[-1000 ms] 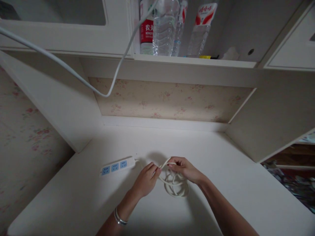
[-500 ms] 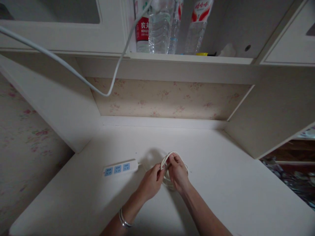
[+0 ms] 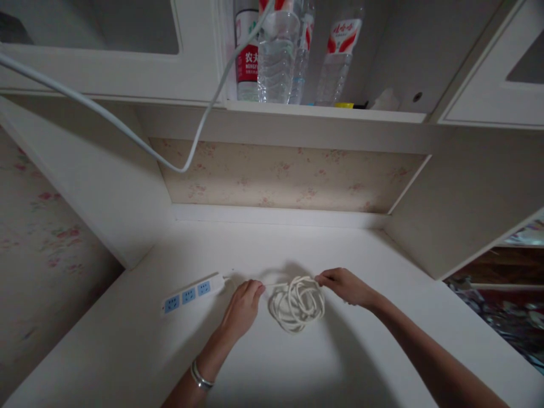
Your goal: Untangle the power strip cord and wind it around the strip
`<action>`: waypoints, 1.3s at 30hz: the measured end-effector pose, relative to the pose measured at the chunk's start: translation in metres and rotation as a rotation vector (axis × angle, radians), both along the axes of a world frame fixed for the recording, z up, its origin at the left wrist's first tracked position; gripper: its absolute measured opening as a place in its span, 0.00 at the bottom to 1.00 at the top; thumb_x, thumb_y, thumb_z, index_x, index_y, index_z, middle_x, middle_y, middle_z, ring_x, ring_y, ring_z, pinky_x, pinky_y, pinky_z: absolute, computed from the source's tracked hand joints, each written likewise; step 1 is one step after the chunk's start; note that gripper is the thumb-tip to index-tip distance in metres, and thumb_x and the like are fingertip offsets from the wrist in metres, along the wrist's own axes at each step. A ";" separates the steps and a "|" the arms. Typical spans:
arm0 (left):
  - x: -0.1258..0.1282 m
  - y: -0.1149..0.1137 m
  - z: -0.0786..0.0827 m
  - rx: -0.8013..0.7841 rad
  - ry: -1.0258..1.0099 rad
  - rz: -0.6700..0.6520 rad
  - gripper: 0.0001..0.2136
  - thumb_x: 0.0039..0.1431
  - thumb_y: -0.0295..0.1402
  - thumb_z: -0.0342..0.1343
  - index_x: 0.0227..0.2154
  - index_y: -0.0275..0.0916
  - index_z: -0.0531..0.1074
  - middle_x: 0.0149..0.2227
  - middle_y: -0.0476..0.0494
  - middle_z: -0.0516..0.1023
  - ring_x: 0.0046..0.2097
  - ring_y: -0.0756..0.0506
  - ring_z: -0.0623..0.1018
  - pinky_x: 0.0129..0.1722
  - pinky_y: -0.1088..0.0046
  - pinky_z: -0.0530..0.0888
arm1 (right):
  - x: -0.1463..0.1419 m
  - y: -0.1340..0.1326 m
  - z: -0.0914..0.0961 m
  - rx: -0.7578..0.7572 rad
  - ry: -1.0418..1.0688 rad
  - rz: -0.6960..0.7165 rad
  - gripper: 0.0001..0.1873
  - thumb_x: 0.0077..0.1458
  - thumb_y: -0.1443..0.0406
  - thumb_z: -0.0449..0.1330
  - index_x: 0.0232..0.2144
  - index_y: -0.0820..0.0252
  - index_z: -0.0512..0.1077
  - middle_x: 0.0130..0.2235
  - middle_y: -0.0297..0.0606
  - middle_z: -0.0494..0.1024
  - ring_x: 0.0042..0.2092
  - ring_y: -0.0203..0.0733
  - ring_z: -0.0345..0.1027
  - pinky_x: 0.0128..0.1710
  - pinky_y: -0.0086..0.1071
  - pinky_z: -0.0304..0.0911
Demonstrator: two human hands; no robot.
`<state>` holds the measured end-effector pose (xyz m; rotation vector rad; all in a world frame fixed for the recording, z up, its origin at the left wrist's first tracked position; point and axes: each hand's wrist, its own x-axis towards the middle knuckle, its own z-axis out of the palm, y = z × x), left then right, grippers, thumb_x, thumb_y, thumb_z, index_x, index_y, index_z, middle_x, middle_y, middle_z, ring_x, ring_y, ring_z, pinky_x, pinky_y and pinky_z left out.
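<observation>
A white power cord (image 3: 297,305) lies in a loose tangle of loops on the white desktop. My left hand (image 3: 245,306), with bangles at its wrist, pinches a strand of the cord to the left of the tangle. On the other side, my right hand (image 3: 345,284) has its fingers closed on the cord at the coil's upper right edge. To the left is a white power strip (image 3: 187,294) with blue socket faces, slightly tilted, its cord leaving the right end towards my left hand.
A shelf (image 3: 327,112) above the desk holds several plastic bottles (image 3: 278,56). A pale cable (image 3: 182,169) hangs across the upper left, close to the camera. Side panels (image 3: 425,198) flank the desk; wallpaper covers the back.
My hands have moved apart, the left going left and the right going right. The coil between them has opened into looser loops. The power strip has shifted slightly left.
</observation>
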<state>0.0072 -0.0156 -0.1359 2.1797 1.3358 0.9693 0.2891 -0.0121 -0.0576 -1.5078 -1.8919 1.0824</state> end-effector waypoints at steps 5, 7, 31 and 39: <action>-0.012 0.015 -0.014 0.046 0.052 0.072 0.11 0.66 0.33 0.43 0.32 0.41 0.70 0.32 0.45 0.75 0.37 0.44 0.74 0.39 0.68 0.69 | 0.064 0.015 -0.007 0.202 -0.304 -0.095 0.22 0.58 0.52 0.49 0.21 0.56 0.71 0.21 0.35 0.72 0.24 0.40 0.62 0.27 0.33 0.54; -0.016 0.019 -0.019 0.050 0.065 0.089 0.11 0.66 0.32 0.43 0.32 0.41 0.69 0.32 0.45 0.75 0.36 0.44 0.75 0.39 0.68 0.69 | 0.087 0.018 -0.013 0.237 -0.392 -0.133 0.22 0.59 0.52 0.47 0.22 0.55 0.70 0.22 0.36 0.73 0.25 0.42 0.65 0.31 0.34 0.57; 0.001 0.045 -0.030 -0.092 -0.100 0.165 0.14 0.62 0.28 0.45 0.47 0.35 0.71 0.43 0.38 0.77 0.46 0.44 0.75 0.48 0.66 0.71 | -0.013 -0.016 0.014 -0.316 0.205 0.244 0.17 0.53 0.55 0.60 0.41 0.60 0.70 0.35 0.40 0.78 0.35 0.43 0.71 0.35 0.32 0.62; -0.018 0.037 -0.020 -0.078 -0.003 0.077 0.09 0.62 0.32 0.49 0.37 0.40 0.75 0.38 0.43 0.79 0.42 0.45 0.76 0.46 0.68 0.69 | -0.059 0.005 0.009 0.179 -0.258 -0.021 0.21 0.62 0.52 0.46 0.25 0.58 0.68 0.23 0.34 0.69 0.26 0.37 0.61 0.28 0.31 0.51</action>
